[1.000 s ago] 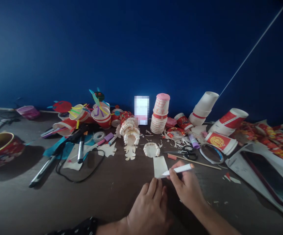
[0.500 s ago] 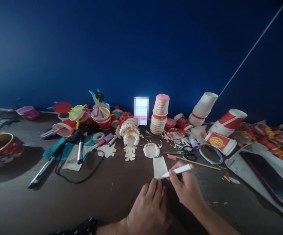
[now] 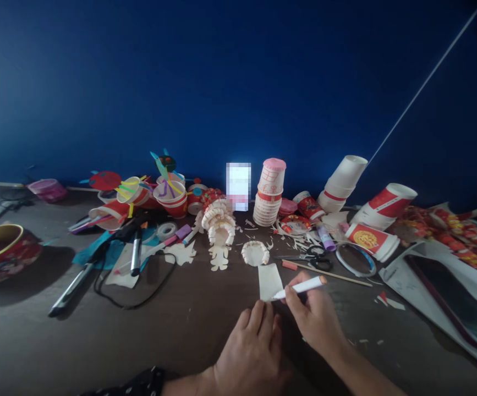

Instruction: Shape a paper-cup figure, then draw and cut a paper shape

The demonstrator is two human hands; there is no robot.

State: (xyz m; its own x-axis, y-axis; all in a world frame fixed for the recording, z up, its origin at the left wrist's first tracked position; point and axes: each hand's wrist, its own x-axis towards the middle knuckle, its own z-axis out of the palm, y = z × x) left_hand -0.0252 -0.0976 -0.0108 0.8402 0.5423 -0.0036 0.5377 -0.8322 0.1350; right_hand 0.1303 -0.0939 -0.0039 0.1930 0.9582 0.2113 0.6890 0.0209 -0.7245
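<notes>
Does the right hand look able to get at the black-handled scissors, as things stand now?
Probably yes, once the right hand lets go of the white pen. The scissors lie just beyond it, with only a thin wooden stick between.

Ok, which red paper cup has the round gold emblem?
The red paper cup lying on its side, right of the scissors; the tilted cup behind it shows plain red panels.

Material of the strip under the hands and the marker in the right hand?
The strip looks like matte cream paper or thin card: flat, no sheen, clean cut edges. The marker looks like smooth white plastic, with a highlight along its barrel.
</notes>
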